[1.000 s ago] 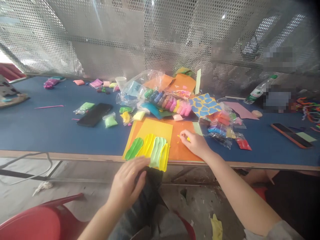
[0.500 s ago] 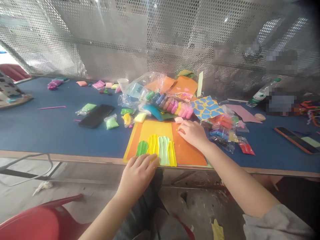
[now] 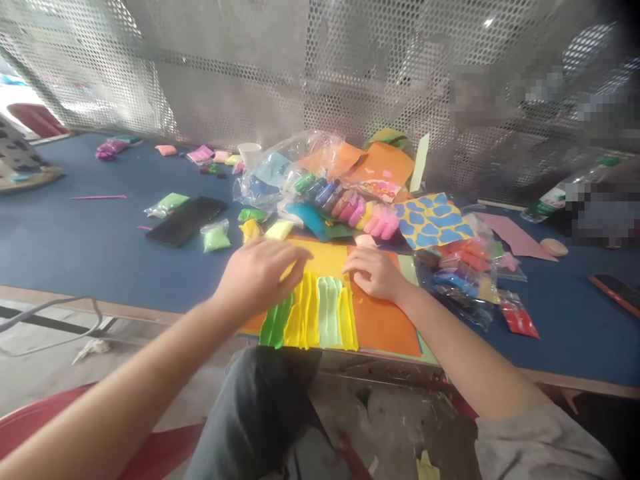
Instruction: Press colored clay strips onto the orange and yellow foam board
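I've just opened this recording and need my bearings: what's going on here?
The left hand is over the left side of a yellow sheet; the right hand is on an orange sheet beside it. Green, yellow and pale green strips, seemingly clay, line the yellow sheet's near part. Whether the fingers hold anything is unclear.

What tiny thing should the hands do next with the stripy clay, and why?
I'd probably bring the left hand down to gently smooth the green clay. It has raised ridges, and that hand is close to its top end, while the right hand is farther off, at the orange paper.
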### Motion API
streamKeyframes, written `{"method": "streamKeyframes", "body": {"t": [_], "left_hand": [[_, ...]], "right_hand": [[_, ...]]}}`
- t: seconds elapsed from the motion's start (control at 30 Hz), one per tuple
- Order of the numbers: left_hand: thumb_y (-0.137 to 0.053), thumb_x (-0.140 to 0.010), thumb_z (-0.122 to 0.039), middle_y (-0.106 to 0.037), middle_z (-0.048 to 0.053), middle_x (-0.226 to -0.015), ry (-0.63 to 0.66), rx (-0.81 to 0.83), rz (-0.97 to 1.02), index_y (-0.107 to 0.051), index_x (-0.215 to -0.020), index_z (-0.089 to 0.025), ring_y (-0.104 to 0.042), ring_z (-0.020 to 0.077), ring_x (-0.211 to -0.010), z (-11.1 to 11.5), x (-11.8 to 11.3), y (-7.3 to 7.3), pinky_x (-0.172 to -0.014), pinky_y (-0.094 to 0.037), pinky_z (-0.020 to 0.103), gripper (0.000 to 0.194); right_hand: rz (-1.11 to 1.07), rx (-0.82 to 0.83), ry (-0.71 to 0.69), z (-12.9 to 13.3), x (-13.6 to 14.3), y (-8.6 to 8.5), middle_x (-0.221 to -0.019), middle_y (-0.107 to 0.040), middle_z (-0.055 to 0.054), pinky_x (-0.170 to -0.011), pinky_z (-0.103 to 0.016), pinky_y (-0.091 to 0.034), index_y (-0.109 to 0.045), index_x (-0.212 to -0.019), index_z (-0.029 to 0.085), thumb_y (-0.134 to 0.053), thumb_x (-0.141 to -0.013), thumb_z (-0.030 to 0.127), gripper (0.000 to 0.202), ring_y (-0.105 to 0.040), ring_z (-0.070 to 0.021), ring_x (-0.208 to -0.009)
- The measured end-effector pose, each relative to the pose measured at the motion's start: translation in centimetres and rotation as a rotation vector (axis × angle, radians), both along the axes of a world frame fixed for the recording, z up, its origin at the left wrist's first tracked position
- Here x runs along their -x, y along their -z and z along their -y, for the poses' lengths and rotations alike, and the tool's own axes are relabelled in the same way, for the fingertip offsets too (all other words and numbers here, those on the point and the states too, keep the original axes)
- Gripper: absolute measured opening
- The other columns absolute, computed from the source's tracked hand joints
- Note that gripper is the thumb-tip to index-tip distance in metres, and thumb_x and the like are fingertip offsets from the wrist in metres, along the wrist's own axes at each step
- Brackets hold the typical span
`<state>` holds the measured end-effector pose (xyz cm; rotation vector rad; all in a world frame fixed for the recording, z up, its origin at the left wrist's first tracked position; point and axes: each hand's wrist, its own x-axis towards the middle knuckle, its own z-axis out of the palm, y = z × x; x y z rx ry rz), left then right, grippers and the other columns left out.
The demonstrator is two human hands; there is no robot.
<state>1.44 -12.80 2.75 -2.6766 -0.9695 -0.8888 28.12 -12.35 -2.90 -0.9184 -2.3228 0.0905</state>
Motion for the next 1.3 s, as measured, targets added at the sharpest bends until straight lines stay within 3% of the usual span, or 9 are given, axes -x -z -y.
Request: {"method": "streamKeyframes", "body": {"t": [0.13,0.23,0.37,0.57,0.8,1.0,1.07,1.17,1.3], "left_hand": [[-0.043,-0.089,-0.022,-0.073,0.004,-0.083,0.150,0.113,-0.043,-0.069,-0.093,-0.019,-0.067,0.0150,-0.076,-7.7,-2.9,2.4,-0.068,-0.048,0.026,0.026],[-0.044,-0.087,-0.019,-0.072,0.002,-0.078,0.188,0.109,-0.002,-0.070,-0.094,-0.020,-0.065,0.0130,-0.070,-9.9,-4.2,4.6,-0.064,-0.046,0.024,0.027],[-0.043,-0.083,-0.017,-0.071,0.001,-0.075,0.215,0.123,0.052,-0.071,-0.092,-0.021,-0.062,0.0112,-0.062,-9.9,-4.3,5.7,-0.058,-0.042,0.021,0.029],[-0.043,-0.082,-0.022,-0.067,-0.001,-0.068,0.156,0.223,0.024,-0.072,-0.094,-0.022,-0.055,0.0100,-0.054,-10.0,-4.1,5.3,-0.053,-0.037,0.021,0.031],[-0.042,-0.080,-0.021,-0.067,-0.002,-0.069,0.132,0.327,-0.033,-0.071,-0.098,-0.021,-0.053,0.0095,-0.055,-9.6,-4.2,4.6,-0.056,-0.037,0.021,0.034],[-0.043,-0.081,-0.022,-0.064,-0.001,-0.064,0.107,0.351,-0.043,-0.072,-0.098,-0.022,-0.051,0.0100,-0.053,-9.7,-4.3,4.6,-0.054,-0.035,0.021,0.034],[-0.043,-0.081,-0.023,-0.064,-0.001,-0.063,0.109,0.346,-0.050,-0.072,-0.099,-0.023,-0.051,0.0102,-0.052,-9.8,-4.3,4.7,-0.053,-0.035,0.021,0.034],[-0.043,-0.083,-0.025,-0.063,-0.001,-0.062,0.124,0.339,-0.062,-0.071,-0.100,-0.024,-0.052,0.0107,-0.053,-10.0,-4.3,4.9,-0.054,-0.036,0.022,0.033],[-0.046,-0.084,-0.028,-0.070,0.000,-0.085,0.208,0.327,-0.068,-0.070,-0.100,-0.024,-0.062,0.0135,-0.072,-10.0,-4.5,5.4,-0.064,-0.043,0.023,0.029]], "right_hand": [[0.031,0.069,-0.097,1.4,0.1,-1.0,-0.084,-0.065,-0.004,-0.078,-0.034,-0.041,-0.069,-0.082,0.021,-0.059,-0.083,0.020,0.011,-0.059,-0.0169,-0.080],[0.133,0.092,-0.081,2.0,0.5,-1.7,-0.081,-0.063,-0.003,-0.078,-0.035,-0.038,-0.070,-0.078,0.021,-0.065,-0.082,0.030,0.011,-0.055,-0.0171,-0.078],[0.175,0.127,-0.077,2.2,0.9,-2.0,-0.081,-0.062,-0.003,-0.078,-0.033,-0.036,-0.070,-0.081,0.020,-0.065,-0.083,0.032,0.013,-0.053,-0.0167,-0.078],[0.213,0.159,-0.111,2.4,0.9,-2.0,-0.078,-0.060,-0.002,-0.077,-0.032,-0.035,-0.069,-0.078,0.021,-0.057,-0.085,0.017,0.014,-0.050,-0.0153,-0.075],[0.221,0.195,-0.126,2.5,1.0,-1.8,-0.079,-0.061,-0.002,-0.074,-0.032,-0.037,-0.068,-0.087,0.023,-0.054,-0.087,0.016,0.015,-0.052,-0.0156,-0.075],[0.218,0.242,-0.129,2.7,1.2,-2.2,-0.078,-0.061,-0.002,-0.075,-0.033,-0.039,-0.066,-0.081,0.022,-0.055,-0.085,0.014,0.014,-0.053,-0.0156,-0.074],[0.156,0.226,-0.066,2.5,1.0,-2.2,-0.081,-0.063,-0.003,-0.076,-0.034,-0.041,-0.066,-0.090,0.022,-0.055,-0.086,0.015,0.014,-0.056,-0.0165,-0.076],[0.108,0.120,0.172,1.8,0.4,-1.7,-0.088,-0.066,-0.005,-0.078,-0.036,-0.043,-0.065,-0.102,0.022,-0.051,-0.089,0.014,0.021,-0.059,-0.0198,-0.084],[0.196,0.105,0.325,0.5,0.0,-0.6,-0.096,-0.066,-0.007,-0.080,-0.039,-0.044,-0.068,-0.104,0.023,-0.052,-0.089,0.017,0.022,-0.060,-0.0227,-0.089]]}}
